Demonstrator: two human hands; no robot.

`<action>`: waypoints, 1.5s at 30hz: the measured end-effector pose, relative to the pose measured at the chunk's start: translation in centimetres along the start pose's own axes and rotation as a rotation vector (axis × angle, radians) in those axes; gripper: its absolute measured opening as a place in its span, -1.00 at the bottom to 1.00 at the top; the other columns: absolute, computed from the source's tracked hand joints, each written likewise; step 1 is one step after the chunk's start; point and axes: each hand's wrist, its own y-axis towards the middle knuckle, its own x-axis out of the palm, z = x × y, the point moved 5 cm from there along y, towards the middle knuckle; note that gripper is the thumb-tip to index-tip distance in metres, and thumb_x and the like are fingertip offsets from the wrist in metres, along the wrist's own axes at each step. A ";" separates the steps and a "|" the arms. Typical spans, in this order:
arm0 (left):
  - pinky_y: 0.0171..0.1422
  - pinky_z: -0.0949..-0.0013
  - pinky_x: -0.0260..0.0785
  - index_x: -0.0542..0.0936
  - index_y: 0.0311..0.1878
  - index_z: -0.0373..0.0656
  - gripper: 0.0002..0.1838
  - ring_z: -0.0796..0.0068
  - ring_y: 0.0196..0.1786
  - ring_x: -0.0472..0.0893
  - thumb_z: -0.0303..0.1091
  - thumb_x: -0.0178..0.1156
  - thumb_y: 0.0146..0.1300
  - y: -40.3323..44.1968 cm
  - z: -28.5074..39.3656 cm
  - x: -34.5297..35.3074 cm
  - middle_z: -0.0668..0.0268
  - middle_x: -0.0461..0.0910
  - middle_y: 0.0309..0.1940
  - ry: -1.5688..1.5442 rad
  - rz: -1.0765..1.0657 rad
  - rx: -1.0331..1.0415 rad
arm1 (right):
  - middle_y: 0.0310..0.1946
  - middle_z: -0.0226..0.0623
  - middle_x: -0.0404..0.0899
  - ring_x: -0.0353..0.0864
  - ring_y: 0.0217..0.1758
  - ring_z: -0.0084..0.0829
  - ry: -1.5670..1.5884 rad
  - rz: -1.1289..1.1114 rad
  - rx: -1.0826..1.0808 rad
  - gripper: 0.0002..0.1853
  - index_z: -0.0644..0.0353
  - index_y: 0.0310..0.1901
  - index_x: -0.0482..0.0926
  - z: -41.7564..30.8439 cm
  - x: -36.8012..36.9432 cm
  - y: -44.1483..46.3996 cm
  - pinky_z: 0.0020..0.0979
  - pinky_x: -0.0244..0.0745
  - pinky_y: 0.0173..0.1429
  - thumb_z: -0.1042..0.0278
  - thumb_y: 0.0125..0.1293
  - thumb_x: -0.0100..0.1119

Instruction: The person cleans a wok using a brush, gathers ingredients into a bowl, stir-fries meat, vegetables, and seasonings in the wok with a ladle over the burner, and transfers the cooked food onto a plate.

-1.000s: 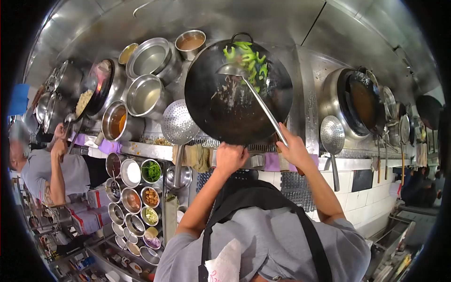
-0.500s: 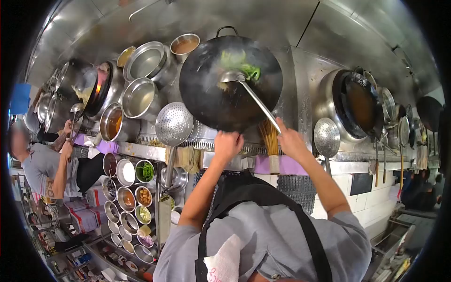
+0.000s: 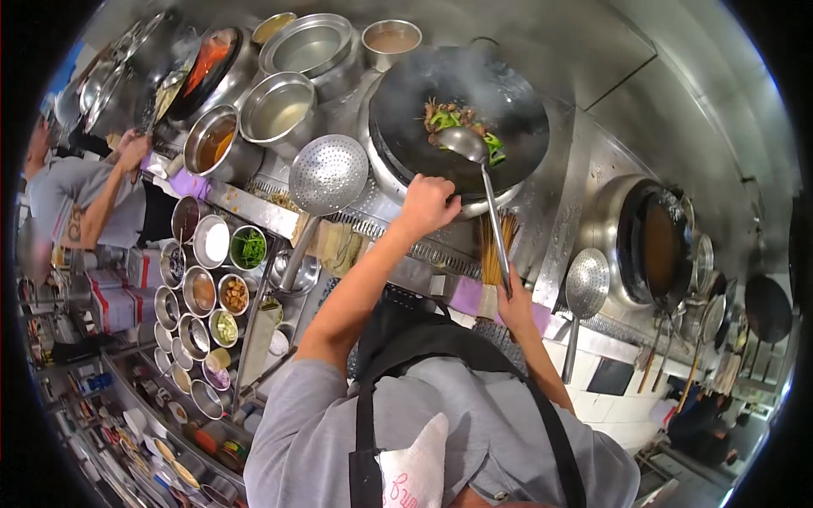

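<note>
A black wok (image 3: pixel 398 114) stands on the round burner, with steam rising from it. My left hand (image 3: pixel 430 205) is closed on the wok's near rim, where a cloth or handle cannot be made out. In my right hand (image 3: pixel 515 303) is the long handle of a steel ladle (image 3: pixel 464 145). The ladle's bowl rests within the wok, against browned strips of food (image 3: pixel 440 115) and green vegetable pieces (image 3: pixel 495 144). A bamboo brush (image 3: pixel 500 241) is behind the ladle's handle.
A perforated strainer (image 3: pixel 329 175) lies left of the wok, near steel pots (image 3: pixel 278 110). Another strainer (image 3: pixel 587 284) and a second wok (image 3: pixel 660 245) are on the right. Several ingredient bowls (image 3: pixel 212 241) stand at lower left. A co-worker (image 3: pixel 93 199) is at far left.
The view has turned and shifted. The wok has tilted, and the food has gathered around the ladle, with browned strips now showing beside the greens. My right hand has drawn back toward my body.
</note>
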 end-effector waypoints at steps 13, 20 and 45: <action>0.15 -0.12 0.57 0.66 -0.04 -0.25 -0.64 -0.17 0.02 0.72 -0.19 0.29 0.21 -55.4 -10.0 2.0 -0.06 0.73 -0.08 0.056 -0.968 -1.196 | -0.60 -0.52 0.33 0.22 -0.76 -0.73 0.833 -0.676 0.166 -0.50 0.28 0.43 0.30 -28.0 -0.3 16.2 -0.59 0.13 -0.71 0.42 0.52 0.08; -0.44 0.28 0.51 0.59 -0.17 -0.20 -0.76 0.31 -0.47 0.70 -0.22 0.30 0.30 -67.7 -6.5 1.5 0.25 0.66 -0.45 -0.745 -0.432 -1.914 | -0.64 -0.42 0.43 0.40 -0.73 -0.56 0.422 -0.650 -0.047 -0.88 0.32 -0.16 0.49 -35.8 16.6 24.5 -0.39 0.31 -0.66 0.45 0.39 0.15; 0.03 0.10 0.56 0.67 -0.01 -0.27 -0.59 0.09 -0.10 0.74 -0.14 0.28 0.22 -44.8 -12.7 9.0 0.06 0.75 -0.20 -0.612 -0.640 -0.920 | -0.54 -0.54 0.25 0.21 -0.76 -0.82 1.567 -0.822 0.521 -0.46 0.32 0.48 0.25 -30.9 -0.2 12.4 -0.64 0.21 -0.75 0.45 0.50 -0.05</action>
